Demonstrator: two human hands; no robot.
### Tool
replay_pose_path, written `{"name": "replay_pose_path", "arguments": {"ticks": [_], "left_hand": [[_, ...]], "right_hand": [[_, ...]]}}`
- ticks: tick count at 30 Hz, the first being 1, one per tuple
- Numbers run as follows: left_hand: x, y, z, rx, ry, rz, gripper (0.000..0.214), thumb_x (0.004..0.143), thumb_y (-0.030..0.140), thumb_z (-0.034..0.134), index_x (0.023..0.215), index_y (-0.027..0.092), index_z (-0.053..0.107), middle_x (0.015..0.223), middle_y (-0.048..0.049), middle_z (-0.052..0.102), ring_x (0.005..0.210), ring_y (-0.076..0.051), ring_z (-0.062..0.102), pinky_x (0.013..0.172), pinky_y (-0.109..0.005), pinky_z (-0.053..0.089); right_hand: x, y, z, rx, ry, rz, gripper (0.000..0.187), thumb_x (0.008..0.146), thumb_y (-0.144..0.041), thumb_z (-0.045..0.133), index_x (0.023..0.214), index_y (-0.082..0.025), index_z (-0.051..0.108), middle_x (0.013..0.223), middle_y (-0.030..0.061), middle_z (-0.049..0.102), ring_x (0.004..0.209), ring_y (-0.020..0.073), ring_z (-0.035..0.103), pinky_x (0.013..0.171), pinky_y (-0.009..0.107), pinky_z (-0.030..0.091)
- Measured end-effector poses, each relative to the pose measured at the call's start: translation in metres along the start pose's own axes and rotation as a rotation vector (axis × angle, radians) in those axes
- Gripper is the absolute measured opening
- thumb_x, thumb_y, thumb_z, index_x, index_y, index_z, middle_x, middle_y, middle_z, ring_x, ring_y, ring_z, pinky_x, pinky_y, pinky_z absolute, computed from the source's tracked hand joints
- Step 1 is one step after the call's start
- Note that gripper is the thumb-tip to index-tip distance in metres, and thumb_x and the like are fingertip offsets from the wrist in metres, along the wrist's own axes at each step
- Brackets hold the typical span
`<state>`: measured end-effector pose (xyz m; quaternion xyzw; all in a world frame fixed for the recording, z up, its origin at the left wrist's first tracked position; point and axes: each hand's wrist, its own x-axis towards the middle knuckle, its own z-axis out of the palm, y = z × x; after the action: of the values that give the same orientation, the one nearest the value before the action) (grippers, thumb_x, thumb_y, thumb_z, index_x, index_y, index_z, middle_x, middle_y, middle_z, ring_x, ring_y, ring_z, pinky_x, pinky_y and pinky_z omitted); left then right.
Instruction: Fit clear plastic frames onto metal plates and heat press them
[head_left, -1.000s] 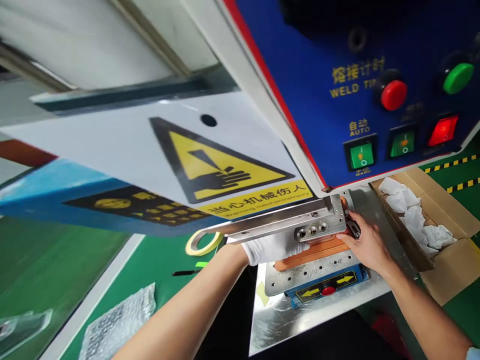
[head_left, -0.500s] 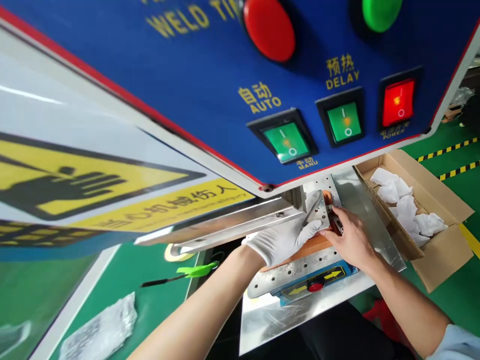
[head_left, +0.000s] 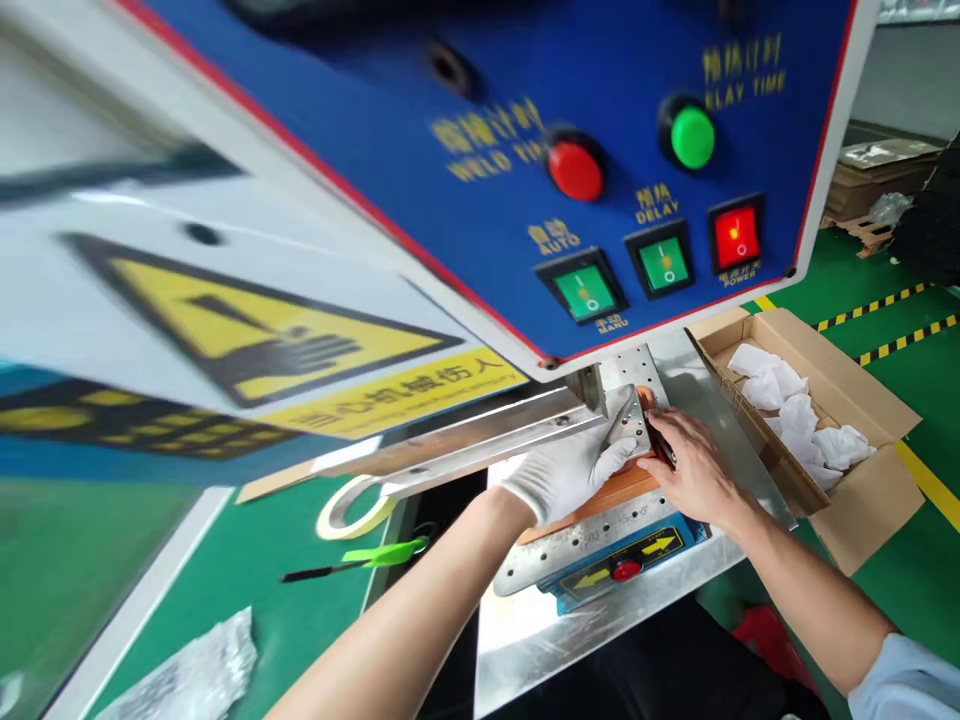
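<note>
Head view: the gloved left hand (head_left: 566, 478), fingers spread, presses against a drilled steel plate (head_left: 628, 420) above an orange pad (head_left: 600, 497); the bare right hand (head_left: 694, 465) pinches a dark part (head_left: 660, 445). Fingers this close beneath the steel bar (head_left: 480, 435) could be crushed if the machine cycles.

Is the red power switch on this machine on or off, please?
On: the red power rocker switch glows brightly on the blue control panel.

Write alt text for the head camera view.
A person's white-gloved left hand touches a steel fixture above an orange pad, with the bare right hand beside it, beneath a blue weld-timer control panel with lit switches.
</note>
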<state>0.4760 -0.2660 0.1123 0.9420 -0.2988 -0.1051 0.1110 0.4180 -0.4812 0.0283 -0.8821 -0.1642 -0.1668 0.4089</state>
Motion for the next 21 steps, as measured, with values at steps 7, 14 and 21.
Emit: {"name": "replay_pose_path", "arguments": {"ticks": [7, 14, 21], "left_hand": [[-0.014, 0.029, -0.009, -0.095, 0.194, 0.049, 0.055, 0.108, 0.050, 0.047, 0.154, 0.020, 0.054, 0.147, -0.0159, 0.067, 0.137, -0.035, 0.063, 0.117, -0.045, 0.048], [-0.107, -0.011, 0.036, -0.084, 0.644, -0.230, 0.051, 0.109, 0.047, 0.049, 0.149, 0.016, 0.057, 0.154, -0.0201, 0.060, 0.145, -0.037, 0.055, 0.125, -0.056, 0.041], [-0.116, -0.050, 0.085, -0.456, 0.821, -0.536, 0.025, 0.104, 0.024, 0.050, 0.103, 0.021, 0.074, 0.128, -0.0102, 0.075, 0.124, -0.025, 0.068, 0.117, -0.041, 0.053]], "right_hand": [[-0.016, -0.042, -0.011, -0.099, 0.130, -0.058, 0.058, 0.106, -0.021, 0.050, 0.164, -0.024, 0.047, 0.165, 0.0120, 0.053, 0.161, 0.0336, 0.039, 0.127, 0.060, 0.044], [0.018, -0.092, 0.021, -0.024, -0.112, -0.410, 0.052, 0.108, -0.014, 0.039, 0.155, -0.024, 0.059, 0.156, 0.0091, 0.064, 0.151, 0.0286, 0.053, 0.124, 0.054, 0.050], [0.045, -0.112, 0.064, -0.305, -0.140, -0.448, 0.035, 0.110, -0.036, 0.056, 0.139, -0.023, 0.073, 0.142, 0.0106, 0.073, 0.138, 0.0367, 0.060, 0.120, 0.060, 0.045]]}}
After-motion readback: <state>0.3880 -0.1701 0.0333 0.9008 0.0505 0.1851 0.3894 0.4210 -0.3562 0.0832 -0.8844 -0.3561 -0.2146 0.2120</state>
